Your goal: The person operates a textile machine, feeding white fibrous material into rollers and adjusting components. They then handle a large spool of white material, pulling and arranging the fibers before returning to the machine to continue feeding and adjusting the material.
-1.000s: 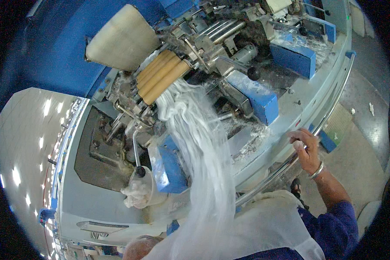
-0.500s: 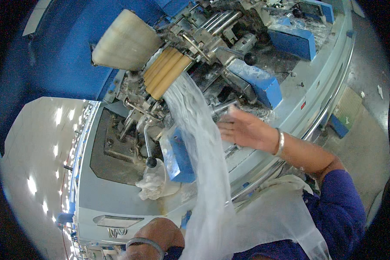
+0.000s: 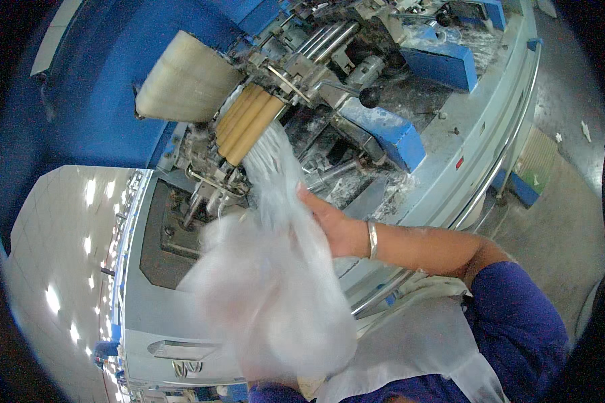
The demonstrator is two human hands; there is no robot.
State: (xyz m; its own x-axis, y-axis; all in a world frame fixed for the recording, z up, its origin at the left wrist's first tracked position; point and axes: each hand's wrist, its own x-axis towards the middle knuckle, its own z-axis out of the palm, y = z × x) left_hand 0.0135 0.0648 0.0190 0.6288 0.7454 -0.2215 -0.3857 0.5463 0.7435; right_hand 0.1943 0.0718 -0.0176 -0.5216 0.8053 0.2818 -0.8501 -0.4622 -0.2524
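A wide band of loose white fibre (image 3: 272, 161) comes down from a set of tan rollers (image 3: 251, 124) on the machine. Below, it is gathered into a large, motion-blurred bunch in front of me. My right hand (image 3: 326, 225), with a metal bangle at the wrist, is at the right edge of the band just under the rollers. Its thumb points up along the edge and the fingers go in around the fibre, partly covered. My left hand (image 3: 232, 299) shows only as a faint, smeared patch through the bunch; its fingers cannot be made out.
A large cream-coloured wound cone (image 3: 187, 79) sits at the upper left against blue panels. Blue blocks (image 3: 391, 138), metal rods and a black-knobbed lever (image 3: 369, 99) are to the right. A metal rail (image 3: 497, 176) runs along the machine's front edge. White fluff lies on the machine.
The hanging fibre has been lifted and bunched up in front of the machine. My right hand has moved left onto the band; my left arm has come up behind the bunch.
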